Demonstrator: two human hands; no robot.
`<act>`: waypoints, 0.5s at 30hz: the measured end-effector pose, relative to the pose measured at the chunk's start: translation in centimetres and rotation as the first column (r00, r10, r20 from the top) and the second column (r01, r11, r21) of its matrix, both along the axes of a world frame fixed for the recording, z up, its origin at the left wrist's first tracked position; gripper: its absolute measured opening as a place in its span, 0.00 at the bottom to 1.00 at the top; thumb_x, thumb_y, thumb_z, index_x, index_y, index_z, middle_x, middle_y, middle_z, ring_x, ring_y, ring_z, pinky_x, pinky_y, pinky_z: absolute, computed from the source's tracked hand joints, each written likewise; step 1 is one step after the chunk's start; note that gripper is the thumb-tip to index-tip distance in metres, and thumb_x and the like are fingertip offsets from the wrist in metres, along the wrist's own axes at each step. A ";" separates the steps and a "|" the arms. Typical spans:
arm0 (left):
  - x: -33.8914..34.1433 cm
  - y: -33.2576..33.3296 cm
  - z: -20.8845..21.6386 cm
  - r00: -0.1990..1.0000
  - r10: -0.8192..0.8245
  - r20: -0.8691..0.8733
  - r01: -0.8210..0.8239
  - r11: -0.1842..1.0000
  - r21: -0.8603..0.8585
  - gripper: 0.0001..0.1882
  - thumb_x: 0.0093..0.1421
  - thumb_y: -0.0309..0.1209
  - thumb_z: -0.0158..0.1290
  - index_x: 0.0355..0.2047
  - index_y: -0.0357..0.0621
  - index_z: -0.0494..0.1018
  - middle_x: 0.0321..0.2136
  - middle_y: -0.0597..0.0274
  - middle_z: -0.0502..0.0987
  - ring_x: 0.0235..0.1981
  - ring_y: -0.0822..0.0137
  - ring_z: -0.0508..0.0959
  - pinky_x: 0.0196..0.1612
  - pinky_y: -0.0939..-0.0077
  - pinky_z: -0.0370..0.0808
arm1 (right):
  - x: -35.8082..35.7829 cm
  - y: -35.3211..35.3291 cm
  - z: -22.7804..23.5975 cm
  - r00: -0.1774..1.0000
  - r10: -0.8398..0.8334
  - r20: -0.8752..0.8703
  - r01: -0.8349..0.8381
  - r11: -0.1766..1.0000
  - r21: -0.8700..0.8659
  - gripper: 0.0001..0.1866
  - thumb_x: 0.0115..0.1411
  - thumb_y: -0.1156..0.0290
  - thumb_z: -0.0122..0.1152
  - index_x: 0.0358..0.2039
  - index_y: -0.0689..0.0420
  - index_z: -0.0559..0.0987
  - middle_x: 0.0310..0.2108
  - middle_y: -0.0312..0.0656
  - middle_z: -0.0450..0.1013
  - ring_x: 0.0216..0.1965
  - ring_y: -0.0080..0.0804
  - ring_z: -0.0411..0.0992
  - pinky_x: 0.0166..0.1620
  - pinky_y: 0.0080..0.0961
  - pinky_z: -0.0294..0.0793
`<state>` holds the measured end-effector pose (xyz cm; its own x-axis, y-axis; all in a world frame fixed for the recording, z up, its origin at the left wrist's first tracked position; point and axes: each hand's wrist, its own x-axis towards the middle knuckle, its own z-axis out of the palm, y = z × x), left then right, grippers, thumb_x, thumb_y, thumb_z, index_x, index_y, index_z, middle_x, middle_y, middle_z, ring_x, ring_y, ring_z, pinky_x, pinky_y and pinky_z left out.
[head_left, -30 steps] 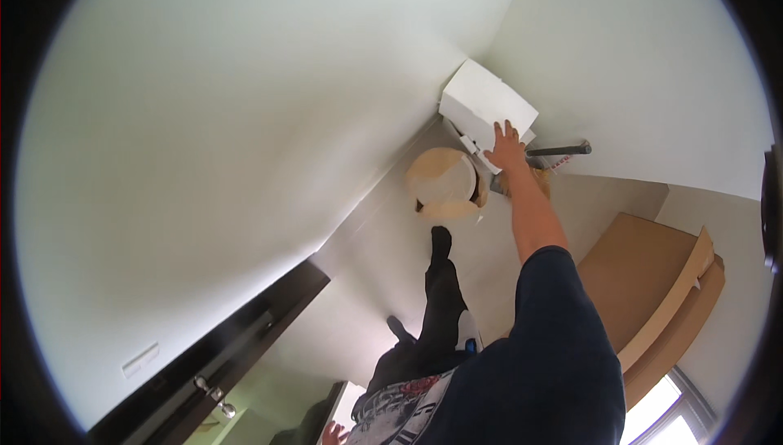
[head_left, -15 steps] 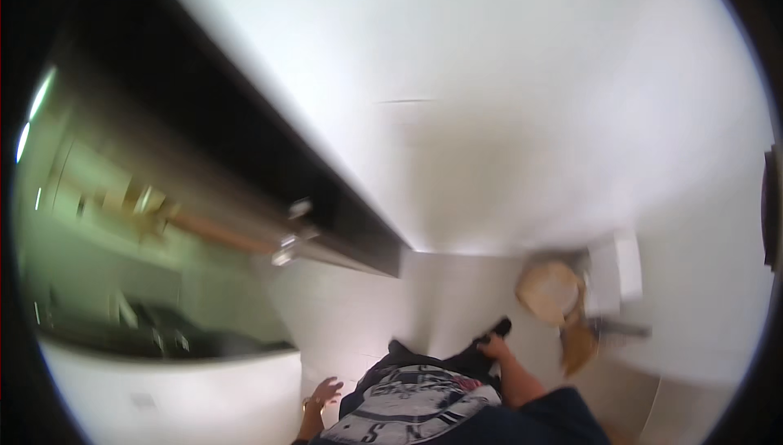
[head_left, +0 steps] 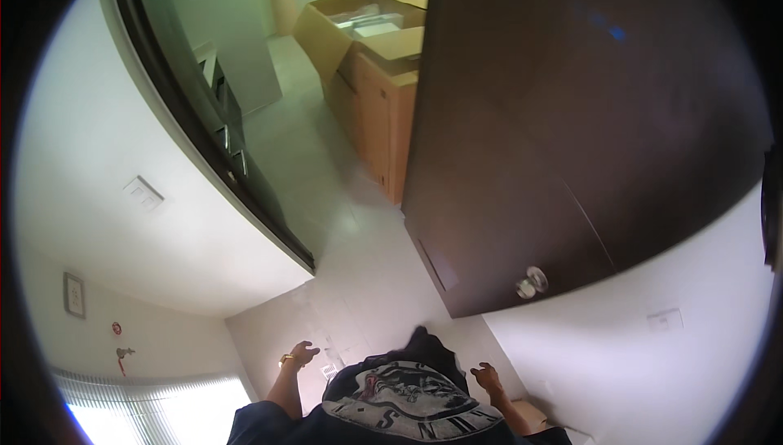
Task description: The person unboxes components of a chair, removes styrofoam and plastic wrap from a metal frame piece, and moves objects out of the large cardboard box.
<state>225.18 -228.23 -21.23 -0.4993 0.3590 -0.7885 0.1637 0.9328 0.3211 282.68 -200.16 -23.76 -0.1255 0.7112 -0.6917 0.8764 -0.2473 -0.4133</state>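
Left hand [head_left: 305,354] and right hand [head_left: 487,377] hang empty, loosely spread; smooth dark-brown rectangular door [head_left: 563,143] stands ahead of right.

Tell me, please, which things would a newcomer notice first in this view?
The eye would probably fall first on the large dark brown door at upper right, with a shiny knob near its lower edge. Through the doorway, at top centre, stands an open cardboard box with things inside. At the bottom, the left hand and right hand flank a printed shirt.
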 end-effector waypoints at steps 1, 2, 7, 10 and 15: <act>-1.5 -0.1 -0.6 1.000 -0.008 -0.022 0.008 1.000 0.009 0.38 0.59 0.50 0.62 0.65 0.46 0.67 0.31 0.58 0.80 0.30 0.65 0.81 0.30 0.66 0.79 | -2.2 1.1 0.5 1.000 0.013 -0.025 -0.013 1.000 -0.014 0.38 0.54 0.45 0.69 0.59 0.59 0.75 0.52 0.54 0.78 0.57 0.51 0.74 0.61 0.41 0.73; -2.5 0.5 -0.7 0.999 -0.025 -0.034 0.025 1.000 0.018 0.38 0.59 0.50 0.63 0.65 0.46 0.67 0.31 0.58 0.80 0.29 0.65 0.80 0.30 0.67 0.78 | -3.7 2.2 0.3 0.999 0.017 -0.038 -0.018 0.999 -0.028 0.39 0.54 0.45 0.69 0.59 0.59 0.75 0.53 0.55 0.78 0.58 0.51 0.74 0.61 0.42 0.73; -7.9 13.3 1.2 0.982 0.016 0.189 -0.077 0.946 0.316 0.36 0.62 0.48 0.60 0.65 0.41 0.66 0.48 0.44 0.81 0.45 0.56 0.82 0.47 0.65 0.79 | -13.0 10.2 -2.7 0.946 0.319 0.058 -0.303 0.933 -0.196 0.41 0.53 0.41 0.69 0.60 0.56 0.76 0.60 0.55 0.72 0.62 0.52 0.70 0.63 0.44 0.71; -13.9 21.2 3.4 0.999 -0.051 -0.005 0.049 0.912 0.406 0.37 0.61 0.49 0.59 0.65 0.41 0.66 0.52 0.42 0.79 0.55 0.51 0.79 0.58 0.60 0.74 | -23.2 18.1 -4.1 0.942 0.334 -0.020 -0.330 0.919 -0.215 0.42 0.53 0.41 0.69 0.60 0.58 0.75 0.59 0.56 0.72 0.62 0.52 0.70 0.63 0.43 0.70; -23.2 31.2 7.7 0.988 -0.151 -0.018 0.146 0.909 0.391 0.38 0.61 0.52 0.59 0.65 0.44 0.66 0.56 0.41 0.76 0.59 0.45 0.75 0.63 0.56 0.70 | -43.6 31.9 -3.7 0.862 0.493 -0.121 -0.494 0.869 0.025 0.37 0.53 0.50 0.70 0.57 0.63 0.76 0.54 0.59 0.76 0.54 0.51 0.76 0.57 0.39 0.74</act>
<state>202.02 -197.02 -13.54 -0.4071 0.7085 -0.5764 0.2840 0.6980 0.6573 239.05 -168.30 -27.46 -0.5404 0.5301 -0.6534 0.8287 0.2013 -0.5222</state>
